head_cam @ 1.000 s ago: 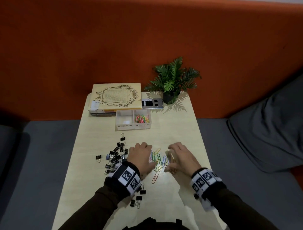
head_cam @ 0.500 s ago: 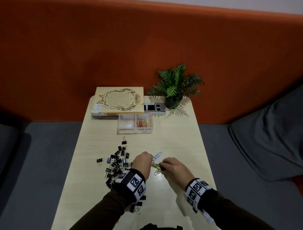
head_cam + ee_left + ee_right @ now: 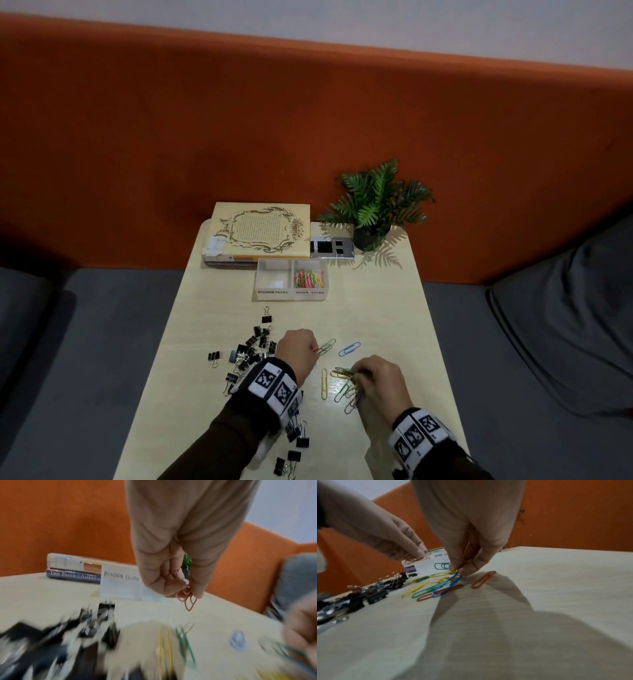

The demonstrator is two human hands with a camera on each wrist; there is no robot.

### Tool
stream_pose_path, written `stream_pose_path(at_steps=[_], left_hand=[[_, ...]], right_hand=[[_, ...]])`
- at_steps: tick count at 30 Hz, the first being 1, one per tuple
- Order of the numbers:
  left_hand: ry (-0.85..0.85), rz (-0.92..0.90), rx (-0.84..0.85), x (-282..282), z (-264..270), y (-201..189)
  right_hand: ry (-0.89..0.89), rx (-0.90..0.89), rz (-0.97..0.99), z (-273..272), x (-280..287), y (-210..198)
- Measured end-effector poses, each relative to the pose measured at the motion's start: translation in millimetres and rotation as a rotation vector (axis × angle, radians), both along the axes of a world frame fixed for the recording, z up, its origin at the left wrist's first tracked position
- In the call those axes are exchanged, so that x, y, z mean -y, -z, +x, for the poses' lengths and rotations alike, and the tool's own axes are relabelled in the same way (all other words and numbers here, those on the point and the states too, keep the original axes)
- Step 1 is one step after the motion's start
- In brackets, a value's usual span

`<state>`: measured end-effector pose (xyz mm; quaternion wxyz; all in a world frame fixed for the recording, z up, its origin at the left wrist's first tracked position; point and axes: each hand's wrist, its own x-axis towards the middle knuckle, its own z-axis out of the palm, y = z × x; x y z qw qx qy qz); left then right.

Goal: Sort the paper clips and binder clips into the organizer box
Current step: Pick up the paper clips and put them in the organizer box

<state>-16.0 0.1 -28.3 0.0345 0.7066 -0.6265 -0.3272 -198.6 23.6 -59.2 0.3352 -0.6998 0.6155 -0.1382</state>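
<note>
The step in hand, as I judge it, is gathering the loose paper clips (image 3: 344, 385) near the front edge of the table (image 3: 387, 318) so they can go to the organizer box (image 3: 291, 280), which stands toward the back edge, in front of the books (image 3: 257, 233). To do it well, each hand should pinch the clips by their ends and lift them straight up, because the thin wires lie crossed and can hook each other or drag a neighbour off the pile. It is also better not to sweep leftward, where the black binder clips (image 3: 251, 353) lie just beside the left wrist. Then the bundle must go into the right compartment, marked for paper clips and already holding coloured ones; the left compartment looks empty. The left hand (image 3: 296, 351) hangs with its fingers pointing down and curled, thumb and fingertips pinching some pink and red clips above the table. The right hand (image 3: 380, 383) also points down, closer to the front edge, its fingers closed around several clips, and its fingertips (image 3: 464, 570) press a yellow and a blue one against the wood. One blue clip (image 3: 349, 348) lies alone between the hands and the box.
</note>
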Motion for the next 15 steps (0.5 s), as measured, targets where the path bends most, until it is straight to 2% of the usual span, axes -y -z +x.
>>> stream_pose_path(at_steps=[5, 10, 15], left_hand=[[-0.23, -0.163, -0.198, 48.0, 17.1, -37.2], [-0.359, -0.333, -0.266, 111.8, 23.0, -53.0], [-0.332, -0.227, -0.251, 121.6, 19.0, -28.7]], right_hand=[[0.108, 0.075, 0.03, -2.1, 1.6, -5.7], [0.261, 0.204, 0.093, 0.9, 5.3, -19.1], [0.309, 0.291, 0.11, 4.0, 13.7, -35.2]])
